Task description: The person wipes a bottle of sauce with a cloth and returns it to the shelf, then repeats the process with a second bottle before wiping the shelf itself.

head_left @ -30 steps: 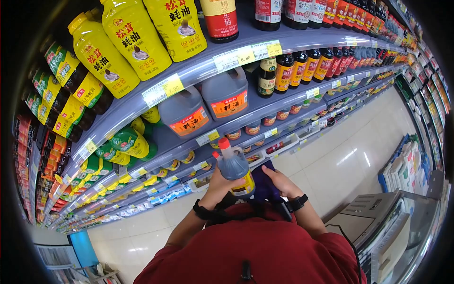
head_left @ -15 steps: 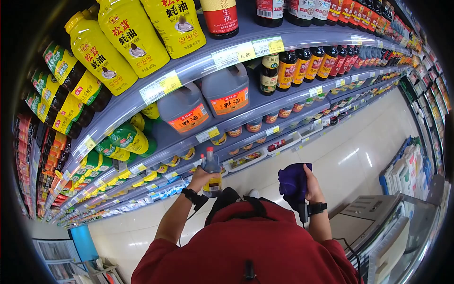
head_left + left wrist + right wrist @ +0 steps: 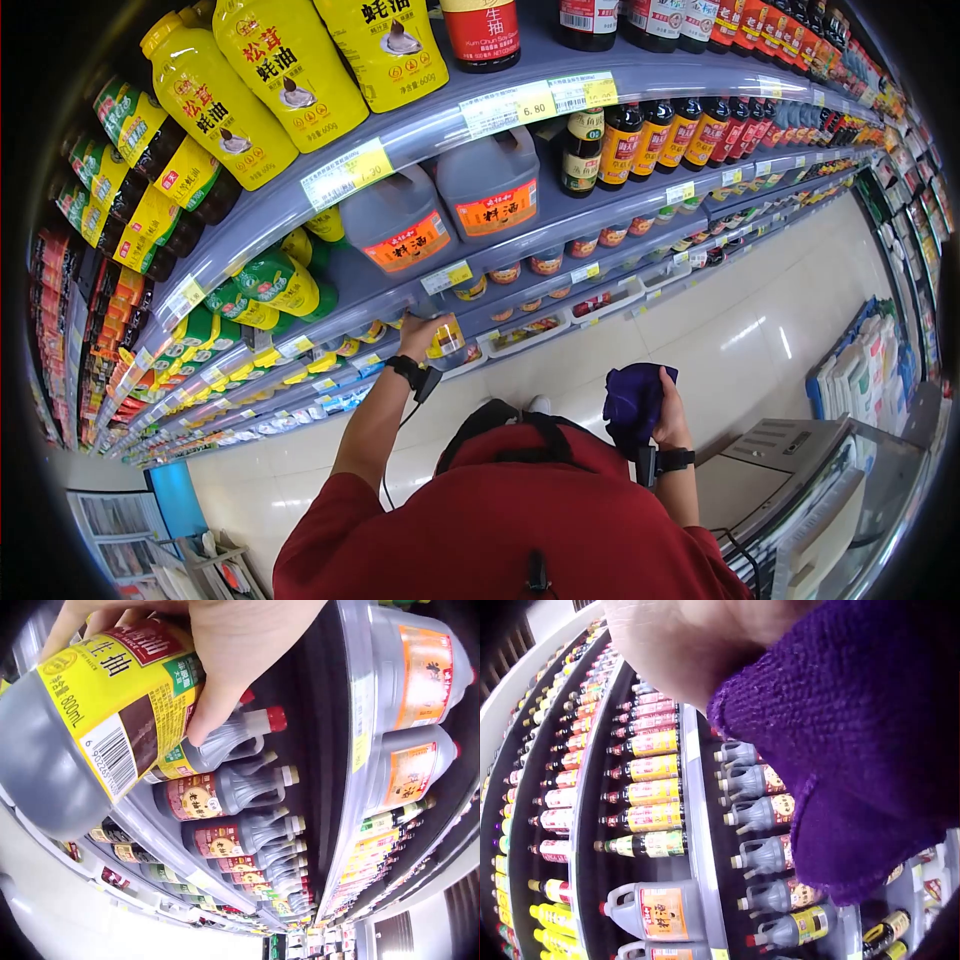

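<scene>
My left hand (image 3: 425,333) is wrapped around a dark plastic soy sauce bottle with a yellow and red label (image 3: 97,727), fingers curled over its shoulder and my thumb pressed against the label. I hold the bottle tilted at the edge of the grey metal store shelf (image 3: 400,300), just below the two big dark jugs with orange labels (image 3: 440,215) and right beside a row of matching handled bottles with red caps (image 3: 225,795) that lie further in on that shelf. My right hand (image 3: 668,410) is well away from the shelf, down near my red shirt (image 3: 520,520), with its fingers clamped on a bunched purple knitted cloth (image 3: 632,400). High above the shelf edge stand yellow squeeze bottles of oyster sauce (image 3: 270,70). The pale tiled floor (image 3: 740,330) runs along the foot of the shelf.
</scene>
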`<state>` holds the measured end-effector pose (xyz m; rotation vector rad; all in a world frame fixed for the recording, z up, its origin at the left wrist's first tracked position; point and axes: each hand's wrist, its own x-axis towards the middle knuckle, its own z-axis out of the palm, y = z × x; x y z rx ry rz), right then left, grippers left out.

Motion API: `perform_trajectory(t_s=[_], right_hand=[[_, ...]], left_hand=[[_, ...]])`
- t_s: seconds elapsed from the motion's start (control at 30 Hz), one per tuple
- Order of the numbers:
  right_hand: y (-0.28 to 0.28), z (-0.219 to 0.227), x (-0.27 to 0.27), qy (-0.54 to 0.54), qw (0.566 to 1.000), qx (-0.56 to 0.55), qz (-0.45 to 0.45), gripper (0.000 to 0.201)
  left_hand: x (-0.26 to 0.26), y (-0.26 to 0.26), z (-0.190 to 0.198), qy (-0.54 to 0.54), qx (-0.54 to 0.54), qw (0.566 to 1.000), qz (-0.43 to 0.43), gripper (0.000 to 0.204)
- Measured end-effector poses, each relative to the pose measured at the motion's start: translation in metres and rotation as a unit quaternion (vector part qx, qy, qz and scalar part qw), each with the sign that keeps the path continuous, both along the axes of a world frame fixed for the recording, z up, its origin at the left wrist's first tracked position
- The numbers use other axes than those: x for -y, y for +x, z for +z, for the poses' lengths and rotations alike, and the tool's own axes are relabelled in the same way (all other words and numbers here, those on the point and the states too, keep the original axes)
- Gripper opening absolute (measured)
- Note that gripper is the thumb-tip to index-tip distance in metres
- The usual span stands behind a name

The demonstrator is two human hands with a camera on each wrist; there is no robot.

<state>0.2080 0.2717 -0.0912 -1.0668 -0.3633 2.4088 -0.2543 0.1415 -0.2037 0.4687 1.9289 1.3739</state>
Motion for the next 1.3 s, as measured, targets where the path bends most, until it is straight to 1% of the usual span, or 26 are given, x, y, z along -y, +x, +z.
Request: perform_trajectory(t_s=[0.07,0.13,0.17,0.23,0.27,0.3,0.33,0.37,0.43,0.47,0.53,0.57,0.63,0.77,0.87,0.9,0.93,0.97,1.0,1.03,1.07,1.1,1.13,1.17,1.27,1.3], right_hand=[[-0.002,0.003,0.002,0.013,1.000,0.011,-0.019,0.060],[-0.003,0.005,0.003,0.004,1.000,0.016,-0.014,0.060],[-0.003,0.005,0.005,-0.005,1.000,0.019,-0.011,0.060],[-0.004,0.001,0.008,-0.010,1.000,0.021,-0.011,0.059],[-0.006,0.000,0.008,-0.013,1.000,0.021,-0.012,0.059],[-0.007,0.000,0.009,-0.010,1.000,0.020,-0.014,0.059],[-0.008,0.001,0.010,0.003,1.000,0.016,-0.001,0.060],[-0.008,0.001,0.012,0.016,1.000,0.014,0.012,0.061],[-0.008,-0.007,0.013,-0.004,1.000,0.022,0.002,0.058],[-0.008,-0.010,0.014,-0.024,0.999,0.028,-0.006,0.056],[-0.009,-0.009,0.017,-0.022,0.999,0.032,-0.002,0.054],[-0.010,-0.008,0.019,-0.020,0.999,0.035,0.003,0.053],[-0.013,-0.007,0.021,-0.019,0.998,0.053,0.001,0.052],[-0.016,-0.005,0.024,-0.008,0.998,0.067,0.007,0.050],[-0.016,-0.011,0.024,-0.011,0.998,0.067,0.003,0.049],[-0.017,-0.012,0.024,-0.011,0.998,0.068,0.002,0.049],[-0.017,-0.012,0.025,-0.010,0.997,0.071,-0.004,0.049],[-0.018,-0.013,0.026,-0.011,0.997,0.075,-0.010,0.049],[-0.017,-0.013,0.027,-0.013,0.997,0.076,-0.012,0.049],[-0.018,-0.011,0.026,-0.012,0.997,0.076,-0.005,0.049],[-0.018,-0.009,0.025,-0.011,0.997,0.077,0.004,0.048],[-0.019,-0.007,0.026,-0.013,0.997,0.079,0.005,0.048],[-0.020,-0.003,0.026,-0.012,0.997,0.074,0.005,0.048],[-0.021,-0.002,0.025,-0.011,0.997,0.070,0.004,0.048],[-0.021,-0.014,0.022,-0.019,0.997,0.078,-0.003,0.048],[-0.021,-0.014,0.023,-0.020,0.997,0.079,-0.002,0.048]], left_hand=[[-0.007,0.003,0.013,-0.004,-0.018,1.000,0.014,0.049],[-0.012,0.005,0.020,-0.020,-0.075,0.997,0.010,0.048],[-0.014,0.005,0.024,-0.021,-0.075,0.997,0.010,0.048],[-0.019,0.004,0.030,-0.081,-0.117,0.990,0.005,0.046],[-0.023,0.003,0.032,-0.078,-0.119,0.990,0.004,0.046],[-0.025,0.003,0.034,-0.076,-0.089,0.993,0.013,0.047],[-0.029,0.003,0.036,-0.075,-0.058,0.995,0.022,0.048],[-0.033,0.001,0.037,-0.073,-0.058,0.995,0.020,0.048],[-0.039,0.001,0.046,-0.162,-0.135,0.977,-0.019,0.047],[-0.040,-0.004,0.038,-0.162,-0.134,0.977,-0.020,0.047],[-0.038,-0.021,0.011,-0.115,-0.067,0.991,-0.021,0.043],[-0.036,-0.028,-0.002,-0.117,-0.065,0.991,-0.021,0.043],[-0.035,-0.036,-0.012,-0.054,-0.008,0.998,-0.010,0.043],[-0.038,-0.041,-0.026,-0.064,0.002,0.998,-0.013,0.042],[-0.041,-0.055,-0.059,-0.073,0.038,0.997,-0.005,0.046],[-0.042,-0.057,-0.063,-0.069,0.002,0.998,-0.004,0.047],[-0.042,-0.063,-0.077,-0.064,-0.034,0.997,-0.004,0.048],[-0.042,-0.070,-0.090,-0.066,-0.033,0.997,-0.006,0.048],[-0.042,-0.085,-0.122,-0.089,-0.078,0.993,-0.014,0.049],[-0.042,-0.093,-0.139,-0.112,-0.124,0.986,-0.021,0.050],[-0.042,-0.095,-0.141,-0.114,-0.122,0.986,-0.021,0.050],[-0.042,-0.096,-0.142,-0.130,-0.089,0.987,-0.015,0.051],[-0.043,-0.091,-0.131,-0.144,-0.056,0.988,-0.008,0.051],[-0.042,-0.087,-0.119,-0.166,-0.139,0.975,-0.046,0.052],[-0.042,-0.082,-0.106,-0.209,-0.168,0.962,-0.043,0.051],[-0.044,-0.078,-0.096,-0.211,-0.167,0.962,-0.043,0.051]])
